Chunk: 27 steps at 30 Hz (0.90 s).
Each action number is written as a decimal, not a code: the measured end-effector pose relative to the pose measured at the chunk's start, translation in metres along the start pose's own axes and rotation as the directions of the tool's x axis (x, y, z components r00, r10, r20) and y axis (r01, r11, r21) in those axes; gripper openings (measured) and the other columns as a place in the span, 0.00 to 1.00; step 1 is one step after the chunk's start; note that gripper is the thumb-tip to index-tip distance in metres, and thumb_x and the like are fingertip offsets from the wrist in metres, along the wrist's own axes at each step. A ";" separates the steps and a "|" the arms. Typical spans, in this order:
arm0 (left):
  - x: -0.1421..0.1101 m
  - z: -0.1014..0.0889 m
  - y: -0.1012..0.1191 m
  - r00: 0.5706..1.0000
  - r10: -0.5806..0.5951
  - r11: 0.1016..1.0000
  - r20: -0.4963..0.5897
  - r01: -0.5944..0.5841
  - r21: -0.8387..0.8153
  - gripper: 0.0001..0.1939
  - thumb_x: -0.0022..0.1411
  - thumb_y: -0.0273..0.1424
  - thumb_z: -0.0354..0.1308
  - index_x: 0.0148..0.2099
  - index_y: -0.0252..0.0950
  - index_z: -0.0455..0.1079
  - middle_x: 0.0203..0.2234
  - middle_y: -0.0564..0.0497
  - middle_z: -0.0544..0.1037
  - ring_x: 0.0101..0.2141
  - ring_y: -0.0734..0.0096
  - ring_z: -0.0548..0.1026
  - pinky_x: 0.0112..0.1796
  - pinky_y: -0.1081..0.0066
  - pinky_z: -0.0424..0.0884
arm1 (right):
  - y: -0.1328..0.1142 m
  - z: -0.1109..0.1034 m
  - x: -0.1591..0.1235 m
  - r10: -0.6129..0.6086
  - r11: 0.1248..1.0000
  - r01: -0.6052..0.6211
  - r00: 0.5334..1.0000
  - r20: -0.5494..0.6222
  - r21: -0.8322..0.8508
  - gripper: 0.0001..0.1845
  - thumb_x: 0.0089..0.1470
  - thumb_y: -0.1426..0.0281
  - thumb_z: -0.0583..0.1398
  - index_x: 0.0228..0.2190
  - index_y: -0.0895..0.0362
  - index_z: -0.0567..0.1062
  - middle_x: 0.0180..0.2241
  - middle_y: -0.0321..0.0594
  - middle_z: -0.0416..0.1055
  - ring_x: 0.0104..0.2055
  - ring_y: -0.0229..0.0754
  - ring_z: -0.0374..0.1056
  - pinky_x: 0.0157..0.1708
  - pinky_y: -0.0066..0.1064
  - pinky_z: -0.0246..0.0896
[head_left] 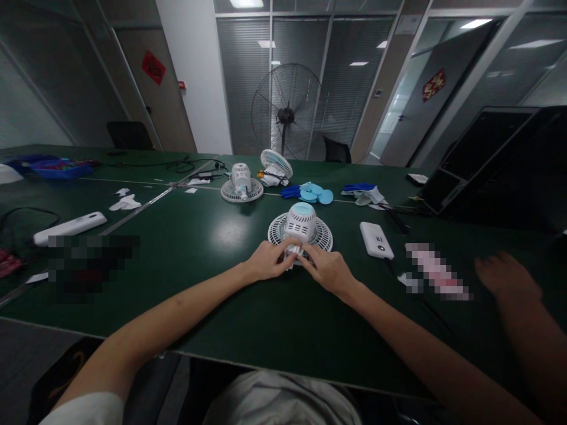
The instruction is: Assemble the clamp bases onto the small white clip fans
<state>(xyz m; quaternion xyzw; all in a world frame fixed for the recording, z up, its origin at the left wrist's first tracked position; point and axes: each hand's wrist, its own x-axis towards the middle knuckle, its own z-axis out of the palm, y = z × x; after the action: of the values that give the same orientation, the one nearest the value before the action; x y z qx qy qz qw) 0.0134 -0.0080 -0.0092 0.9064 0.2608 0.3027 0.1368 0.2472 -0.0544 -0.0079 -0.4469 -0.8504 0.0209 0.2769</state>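
Apparent, blurred "12" on white device (376, 240)

The counter (212, 321) was dark green. The near fan (301, 223) was white with a pale blue cap (303, 209). Toward the far edge, two white fans (241, 175) stood near sky-blue discs (316, 193). The tray (59, 169) by the far left corner was blue; toward the right edge, the box (375, 239) was white with dark markings. One door sign (433, 85) was red and gold.

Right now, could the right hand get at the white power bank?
Probably yes: the white power bank lies to the right of the right hand, with green tabletop showing between. That hand is busy at the small white fan, so it would have to leave that first.
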 end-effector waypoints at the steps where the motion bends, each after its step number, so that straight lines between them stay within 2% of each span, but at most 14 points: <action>1: 0.000 0.000 0.000 1.000 0.002 1.000 0.001 -0.002 0.003 0.19 0.76 0.39 0.50 0.63 0.35 0.64 0.23 0.56 0.77 0.23 0.72 0.77 0.29 0.76 0.70 | -0.003 0.001 0.000 0.016 0.998 -0.015 1.000 -0.013 0.053 0.23 0.72 0.55 0.49 0.48 0.58 0.76 0.43 0.50 0.78 0.39 0.47 0.74 0.36 0.34 0.66; 3: 0.000 0.000 0.000 1.000 0.007 1.000 0.007 -0.007 0.010 0.19 0.76 0.38 0.50 0.63 0.35 0.64 0.23 0.56 0.77 0.23 0.72 0.77 0.29 0.76 0.69 | -0.010 0.006 0.001 0.119 0.960 -0.111 0.993 -0.016 0.255 0.25 0.72 0.54 0.48 0.39 0.57 0.77 0.35 0.45 0.77 0.34 0.43 0.73 0.33 0.32 0.64; 4: 0.000 0.000 0.000 1.000 0.009 1.000 0.009 -0.009 0.015 0.19 0.76 0.38 0.50 0.63 0.35 0.64 0.23 0.57 0.77 0.23 0.72 0.77 0.29 0.76 0.69 | -0.014 0.008 0.001 0.204 0.900 -0.193 0.979 0.015 0.390 0.26 0.72 0.52 0.48 0.35 0.56 0.75 0.31 0.42 0.75 0.29 0.40 0.71 0.29 0.30 0.63; 7: 0.000 0.001 0.000 1.000 0.014 0.999 0.011 -0.015 0.034 0.19 0.75 0.38 0.50 0.62 0.36 0.65 0.22 0.57 0.76 0.22 0.72 0.77 0.28 0.76 0.68 | -0.023 0.014 -0.001 0.395 0.599 -0.432 0.892 0.221 0.674 0.29 0.70 0.46 0.46 0.34 0.56 0.71 0.24 0.34 0.69 0.17 0.35 0.63 0.17 0.27 0.51; 8: 0.000 0.001 0.001 1.000 0.016 0.999 0.009 -0.016 0.038 0.19 0.75 0.38 0.51 0.62 0.36 0.65 0.22 0.57 0.76 0.22 0.72 0.77 0.28 0.76 0.67 | -0.024 0.015 -0.002 0.405 0.564 -0.453 0.880 0.246 0.690 0.29 0.70 0.46 0.47 0.34 0.56 0.71 0.24 0.34 0.69 0.17 0.35 0.62 0.16 0.27 0.50; 9: 0.000 0.001 0.001 1.000 0.017 0.999 0.008 -0.017 0.040 0.18 0.75 0.38 0.51 0.61 0.36 0.65 0.22 0.57 0.76 0.22 0.72 0.77 0.28 0.76 0.68 | -0.024 0.014 -0.003 0.397 0.594 -0.438 0.889 0.227 0.675 0.27 0.69 0.47 0.48 0.35 0.55 0.71 0.25 0.34 0.69 0.18 0.35 0.63 0.17 0.27 0.51; 13: 0.000 0.001 0.001 1.000 0.024 0.999 0.006 -0.025 0.038 0.19 0.75 0.39 0.51 0.62 0.36 0.65 0.23 0.57 0.77 0.23 0.72 0.77 0.29 0.75 0.68 | -0.019 0.003 -0.008 0.266 0.866 -0.248 0.964 0.022 0.435 0.18 0.67 0.53 0.57 0.47 0.55 0.72 0.27 0.33 0.70 0.24 0.38 0.67 0.24 0.28 0.60; 16: 0.000 0.001 0.001 1.000 0.019 0.999 0.004 -0.019 0.038 0.19 0.75 0.39 0.51 0.62 0.36 0.65 0.22 0.57 0.76 0.22 0.72 0.76 0.28 0.75 0.68 | -0.014 -0.003 -0.010 0.199 0.926 -0.183 0.980 -0.016 0.331 0.21 0.67 0.55 0.58 0.54 0.55 0.70 0.29 0.35 0.72 0.26 0.39 0.68 0.27 0.30 0.62; 19: 0.000 0.001 0.000 1.000 0.024 0.999 0.005 -0.024 0.044 0.19 0.75 0.38 0.51 0.62 0.36 0.65 0.22 0.57 0.77 0.22 0.73 0.77 0.28 0.76 0.68 | -0.013 0.001 -0.007 0.210 0.911 -0.186 0.977 -0.028 0.367 0.18 0.68 0.54 0.56 0.46 0.55 0.75 0.30 0.37 0.74 0.27 0.38 0.69 0.28 0.29 0.63; 21: -0.001 0.002 0.000 1.000 0.031 0.997 0.002 -0.031 0.064 0.19 0.74 0.38 0.51 0.62 0.36 0.65 0.22 0.57 0.77 0.22 0.73 0.77 0.28 0.76 0.68 | -0.015 0.008 -0.004 0.308 0.807 -0.277 0.951 0.028 0.521 0.21 0.68 0.51 0.55 0.37 0.55 0.75 0.27 0.36 0.73 0.23 0.36 0.68 0.24 0.27 0.60; 23: -0.001 0.002 0.000 0.999 0.031 0.995 -0.008 -0.030 0.092 0.19 0.74 0.38 0.51 0.62 0.36 0.65 0.22 0.57 0.77 0.22 0.72 0.77 0.27 0.76 0.68 | -0.018 0.015 -0.002 0.405 0.602 -0.403 0.898 0.171 0.689 0.25 0.66 0.47 0.54 0.33 0.55 0.73 0.24 0.34 0.70 0.18 0.34 0.65 0.17 0.25 0.53; 25: -0.002 0.003 0.000 0.999 0.029 0.992 -0.020 -0.026 0.120 0.19 0.74 0.38 0.51 0.61 0.36 0.66 0.22 0.57 0.77 0.22 0.72 0.77 0.27 0.75 0.68 | -0.021 0.019 0.000 0.440 0.419 -0.487 0.847 0.298 0.766 0.27 0.64 0.44 0.54 0.33 0.56 0.72 0.23 0.33 0.69 0.16 0.34 0.64 0.13 0.24 0.46; 26: -0.002 0.003 0.001 0.999 0.030 0.991 -0.025 -0.027 0.131 0.19 0.74 0.38 0.51 0.61 0.37 0.66 0.22 0.57 0.77 0.22 0.72 0.77 0.27 0.75 0.68 | -0.022 0.020 -0.001 0.449 0.390 -0.496 0.838 0.310 0.776 0.27 0.64 0.44 0.55 0.34 0.56 0.72 0.23 0.33 0.69 0.16 0.34 0.64 0.12 0.24 0.45; 27: -0.002 0.003 0.001 0.999 0.033 0.990 -0.030 -0.029 0.138 0.19 0.74 0.38 0.51 0.61 0.37 0.66 0.22 0.57 0.77 0.22 0.72 0.77 0.27 0.75 0.67 | -0.023 0.019 -0.002 0.459 0.411 -0.483 0.842 0.283 0.773 0.26 0.64 0.45 0.55 0.35 0.56 0.72 0.24 0.33 0.69 0.16 0.34 0.64 0.13 0.24 0.47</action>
<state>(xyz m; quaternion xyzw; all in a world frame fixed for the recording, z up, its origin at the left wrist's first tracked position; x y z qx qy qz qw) 0.0143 -0.0101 -0.0126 0.9127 0.2691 0.3006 0.0651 0.2219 -0.0654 -0.0181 -0.4851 -0.5829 0.4959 0.4231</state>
